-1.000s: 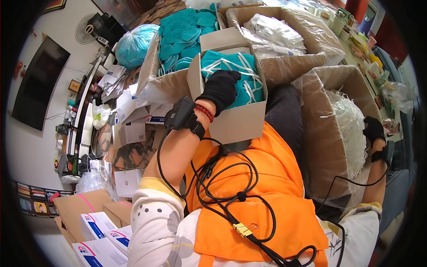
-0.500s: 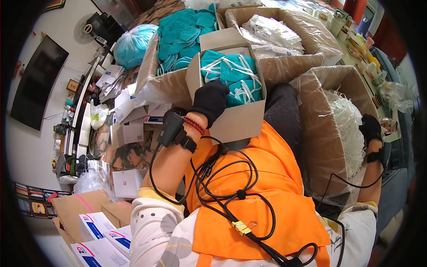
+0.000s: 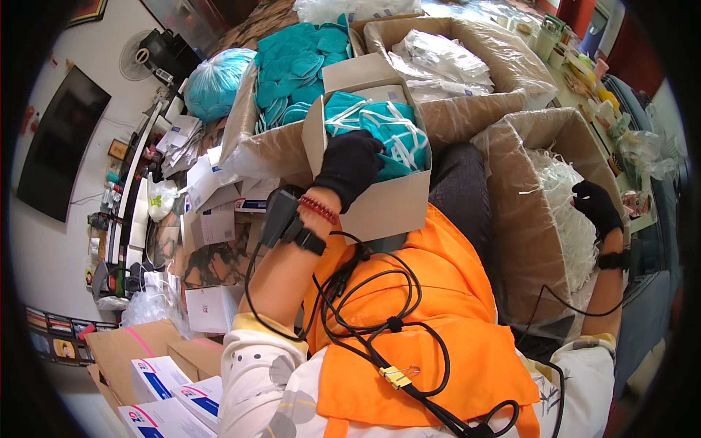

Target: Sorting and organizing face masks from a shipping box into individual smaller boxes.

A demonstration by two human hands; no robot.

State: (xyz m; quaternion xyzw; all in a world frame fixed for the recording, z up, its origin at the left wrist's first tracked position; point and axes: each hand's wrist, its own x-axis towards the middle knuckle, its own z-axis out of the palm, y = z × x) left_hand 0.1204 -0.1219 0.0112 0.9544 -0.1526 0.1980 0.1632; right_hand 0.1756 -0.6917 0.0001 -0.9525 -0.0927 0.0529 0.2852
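My left hand (image 3: 352,165), in a black glove, is curled over the near left part of an open white carton (image 3: 383,213). Teal face masks (image 3: 391,135) with white straps fill the carton, which stands against my lap. Its fingers close on the near edge of the masks; their tips are partly hidden. At the right, my right hand (image 3: 597,207), also gloved, hovers by the right side of a large plastic-lined cardboard box (image 3: 522,233). Its fingers are bent and spread apart, beside a heap of thin white strips (image 3: 566,212), with nothing visible in them.
Behind the carton stand a box of teal mask pieces (image 3: 299,66) and a lined box of white packets (image 3: 445,62). A blue-filled plastic bag (image 3: 219,84) sits farther left. Printed white cartons (image 3: 157,378) lie at lower left. A black cable (image 3: 365,274) loops over my orange apron (image 3: 438,350).
My right hand has risen from the box's right rim and come inward toward the white strips, its fingers now spreading. My left hand stays at the masks, whose straps have shifted.
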